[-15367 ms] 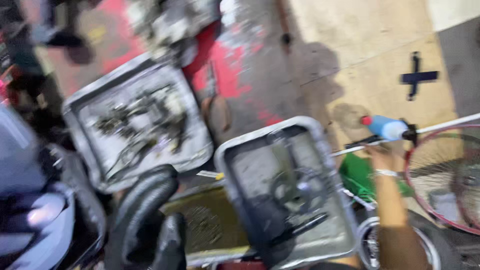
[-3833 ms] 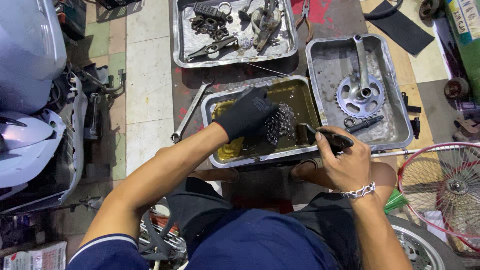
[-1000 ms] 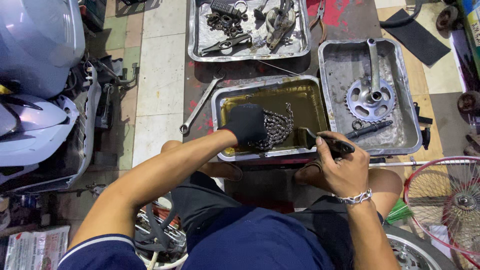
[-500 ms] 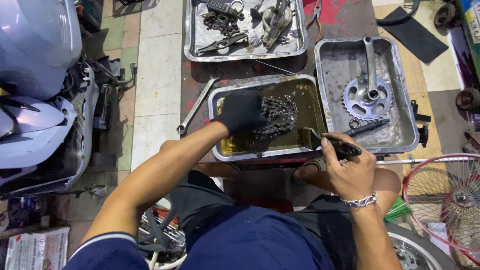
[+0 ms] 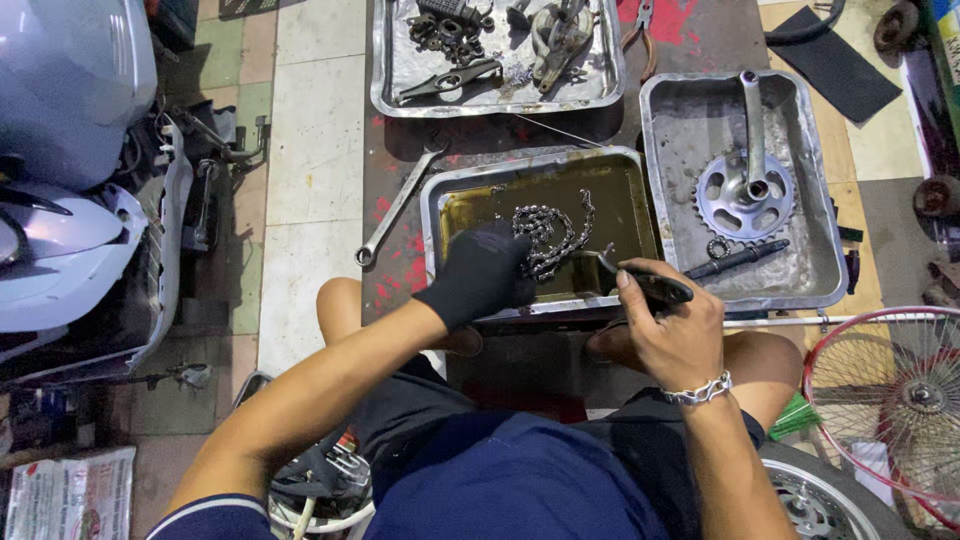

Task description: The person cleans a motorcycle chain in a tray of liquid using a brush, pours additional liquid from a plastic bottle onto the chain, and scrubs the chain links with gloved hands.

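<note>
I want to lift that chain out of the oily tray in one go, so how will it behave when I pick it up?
The chain lies in loose coils, so it will likely sag and dangle. It sits in brownish liquid in the tray, so it is probably slippery and drippy. Being metal links, it is likely heavy for its size.

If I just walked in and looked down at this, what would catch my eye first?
Likely the left hand in a black glove, gripping a bike chain over the middle tray of murky yellow-brown liquid. Beside it, the bare right hand holds a dark brush at the tray's near corner. To the right, a shiny crank with its toothed ring lies in a steel tray.
</note>
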